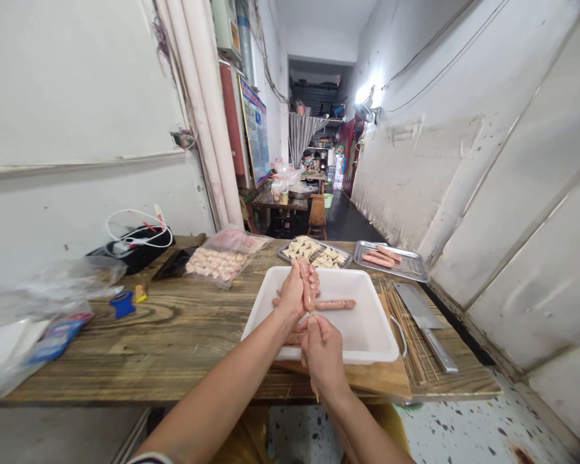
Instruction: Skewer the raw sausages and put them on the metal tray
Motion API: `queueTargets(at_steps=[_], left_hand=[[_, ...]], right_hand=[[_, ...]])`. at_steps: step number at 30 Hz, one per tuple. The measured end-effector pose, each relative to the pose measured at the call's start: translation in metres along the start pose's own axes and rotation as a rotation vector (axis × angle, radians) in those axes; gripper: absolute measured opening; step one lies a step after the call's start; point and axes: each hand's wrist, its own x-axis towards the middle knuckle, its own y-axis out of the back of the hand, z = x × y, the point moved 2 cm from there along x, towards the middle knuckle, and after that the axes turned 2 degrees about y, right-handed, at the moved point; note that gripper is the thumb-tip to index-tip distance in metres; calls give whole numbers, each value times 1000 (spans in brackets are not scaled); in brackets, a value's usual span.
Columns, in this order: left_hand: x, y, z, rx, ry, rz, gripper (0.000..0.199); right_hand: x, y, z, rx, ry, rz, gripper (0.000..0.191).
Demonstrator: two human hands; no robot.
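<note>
Weathered plank table (174, 338), white plastic tray (367, 328) near middle, pale sausage (335, 304) lying inside. Over it, left hand (292, 291) closes around a raw sausage (308, 283); right hand (323, 356) pinches a thin wooden skewer (316, 390) below, its tip hidden. Steel cleaver (423, 322) near right.

Rough plank table (174, 341) on my feed, folks: white plastic tub (367, 353) on a wooden cutting board (367, 380), two steel trays (391, 274) behind it, a cleaver (418, 306) on a bamboo mat (406, 341) at right, and a food bag (220, 261), black case (130, 251) and plastic bags (38, 309) at left.
</note>
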Motion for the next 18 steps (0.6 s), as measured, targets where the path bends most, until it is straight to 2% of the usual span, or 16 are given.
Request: queueTargets(at_steps=[9, 14, 16, 18], left_hand=[[1, 0, 0, 5, -10, 8, 49], [-2, -2, 2, 31, -19, 19, 48], [-3, -3, 3, 33, -37, 43, 47], [-2, -2, 4, -3, -55, 83, 46]], right_hand=[[0, -1, -2, 78, -83, -24, 20], [4, 4, 0, 35, -138, -60, 22], [9, 12, 0, -64, -101, -87, 24], [12, 23, -3, -252, 21, -144, 27]])
